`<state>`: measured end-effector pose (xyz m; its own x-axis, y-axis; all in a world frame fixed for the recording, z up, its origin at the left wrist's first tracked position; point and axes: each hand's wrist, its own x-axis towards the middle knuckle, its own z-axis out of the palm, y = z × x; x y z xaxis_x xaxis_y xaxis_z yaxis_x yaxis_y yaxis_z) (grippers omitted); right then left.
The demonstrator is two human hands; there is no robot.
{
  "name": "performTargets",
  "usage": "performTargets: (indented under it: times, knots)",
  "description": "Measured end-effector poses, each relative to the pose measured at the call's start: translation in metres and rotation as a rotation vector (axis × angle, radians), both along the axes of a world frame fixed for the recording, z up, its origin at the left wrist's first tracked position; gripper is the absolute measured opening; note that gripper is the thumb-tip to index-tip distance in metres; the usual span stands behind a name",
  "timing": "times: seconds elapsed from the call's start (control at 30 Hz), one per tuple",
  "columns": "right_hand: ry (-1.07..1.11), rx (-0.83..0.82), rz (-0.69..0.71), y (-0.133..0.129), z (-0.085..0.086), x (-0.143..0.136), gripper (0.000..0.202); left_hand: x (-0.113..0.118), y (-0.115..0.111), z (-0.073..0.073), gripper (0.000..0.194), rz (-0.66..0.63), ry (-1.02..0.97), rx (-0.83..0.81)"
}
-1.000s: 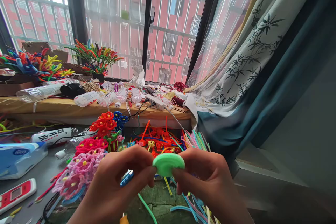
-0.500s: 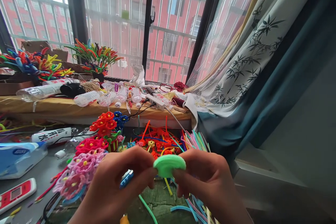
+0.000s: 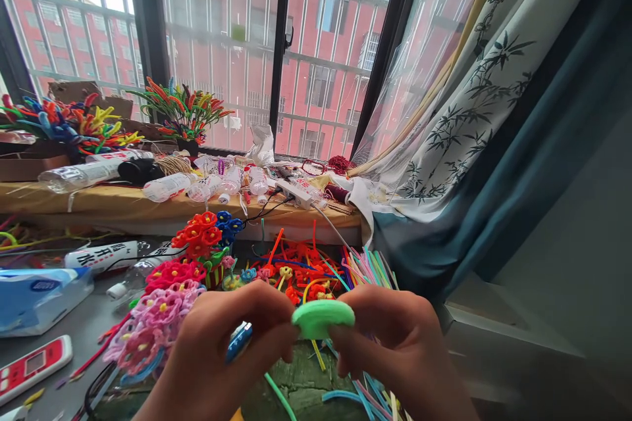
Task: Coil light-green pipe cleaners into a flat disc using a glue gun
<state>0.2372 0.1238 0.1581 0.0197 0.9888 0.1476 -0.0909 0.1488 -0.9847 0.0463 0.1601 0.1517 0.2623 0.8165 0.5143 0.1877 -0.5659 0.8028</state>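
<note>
A light green fuzzy disc (image 3: 323,317), which looks like coiled pipe cleaner, is held up in front of me. My left hand (image 3: 205,348) pinches its left edge between thumb and fingers. At the right edge my right hand (image 3: 399,335) grips it the same way, the thumb covering part of it. Behind the left hand's thumb and fingers a shiny blue object (image 3: 239,341) shows, its kind unclear. Below the hands a loose green pipe cleaner (image 3: 280,396) lies on the dark green work surface (image 3: 301,378).
Pink pipe-cleaner flowers (image 3: 143,335) stand left of my left hand. Orange-red pieces (image 3: 301,260) lie heaped behind the hands, with a bundle of pastel pipe cleaners (image 3: 375,270) alongside. Farther left are a tissue pack (image 3: 39,302) and a red-white device (image 3: 35,368). Bottles (image 3: 168,187) lie on the sill.
The green disc and both hands sit slightly lower and to the right, and the whole view has shifted a little. The disc looks slightly flatter to me. Both hands keep their hold.
</note>
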Motion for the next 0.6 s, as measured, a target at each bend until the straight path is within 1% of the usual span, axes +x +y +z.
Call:
performTargets:
  times: [0.1, 0.27, 0.47, 0.6]
  knots:
    - [-0.019, 0.006, -0.022, -0.0010, 0.0013, 0.0008, 0.026, 0.0002, -0.0001, -0.0014, 0.014, 0.017, 0.025, 0.035]
    - [-0.012, 0.010, -0.015, -0.0030, 0.0022, 0.0000, 0.026, -0.0001, 0.0001, -0.0027, 0.015, -0.003, 0.000, 0.044]
    - [-0.026, 0.025, -0.002, -0.0015, 0.0011, -0.0007, 0.027, 0.0009, -0.0014, -0.0026, 0.013, 0.057, -0.033, 0.143]
    - [-0.072, 0.043, -0.029, -0.0016, 0.0014, 0.0005, 0.023, 0.0023, -0.0016, -0.0018, 0.014, 0.063, 0.009, 0.143]
